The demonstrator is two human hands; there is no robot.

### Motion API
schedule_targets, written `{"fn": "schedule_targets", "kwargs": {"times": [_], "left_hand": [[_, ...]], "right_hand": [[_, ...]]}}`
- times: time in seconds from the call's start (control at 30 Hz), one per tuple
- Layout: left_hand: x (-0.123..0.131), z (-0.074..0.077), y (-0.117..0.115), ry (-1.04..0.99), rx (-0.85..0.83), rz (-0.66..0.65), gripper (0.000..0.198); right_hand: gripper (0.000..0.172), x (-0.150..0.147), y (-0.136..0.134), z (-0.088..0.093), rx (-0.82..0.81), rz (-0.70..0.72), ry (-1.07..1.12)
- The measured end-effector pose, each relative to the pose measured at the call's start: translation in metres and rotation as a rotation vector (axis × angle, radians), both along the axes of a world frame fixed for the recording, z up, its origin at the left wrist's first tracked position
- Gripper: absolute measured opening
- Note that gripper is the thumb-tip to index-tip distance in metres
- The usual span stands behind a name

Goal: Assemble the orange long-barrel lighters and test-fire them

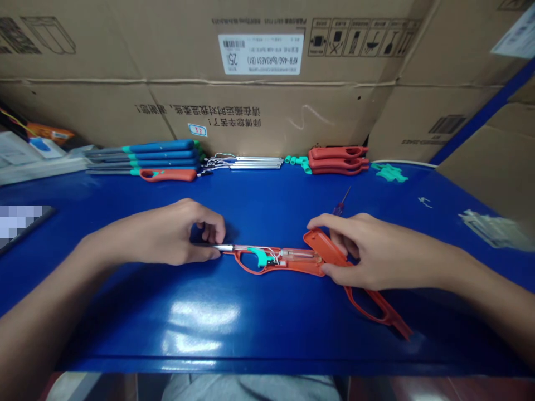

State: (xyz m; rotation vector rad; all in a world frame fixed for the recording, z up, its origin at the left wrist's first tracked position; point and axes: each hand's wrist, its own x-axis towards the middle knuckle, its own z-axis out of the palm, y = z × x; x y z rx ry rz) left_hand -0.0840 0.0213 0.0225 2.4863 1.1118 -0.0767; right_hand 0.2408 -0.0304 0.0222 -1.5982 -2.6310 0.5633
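An open orange lighter shell half (279,264) lies on the blue table (234,323), with a teal trigger (261,257), thin wires and a clear tube inside. My left hand (175,234) is closed, pinching the silver metal tube (223,248) at the shell's left end. My right hand (376,253) is closed on a second orange shell half (371,303), holding it tilted over the right end of the first, with its long end pointing toward me on the right.
At the back lie a stack of finished blue and orange lighters (161,159), metal tubes with wires (251,162), teal caps, stacked orange shells (336,160) and teal triggers (390,172). A small screwdriver (340,203) lies behind my right hand. Cardboard boxes (267,67) wall the back.
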Motion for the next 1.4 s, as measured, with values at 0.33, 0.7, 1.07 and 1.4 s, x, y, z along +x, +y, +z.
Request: {"fn": "schedule_targets", "kwargs": {"times": [0.33,0.7,1.07,1.4], "left_hand": [[-0.002,0.001,0.002,0.008,-0.065,-0.001,0.015],[0.0,0.002,0.004,-0.025,-0.146,0.048,0.019],[0.002,-0.001,0.001,-0.102,-0.09,0.022,0.012],[0.016,-0.013,0.003,-0.261,0.015,0.042,0.024]], "right_hand": [[0.052,0.001,0.0,0.0,-0.013,0.001,0.002],[0.053,0.004,0.004,0.006,0.034,0.018,-0.045],[0.031,-0.001,0.002,0.006,0.297,-0.018,0.155],[0.03,-0.011,0.002,-0.006,0.102,0.172,0.161]]}}
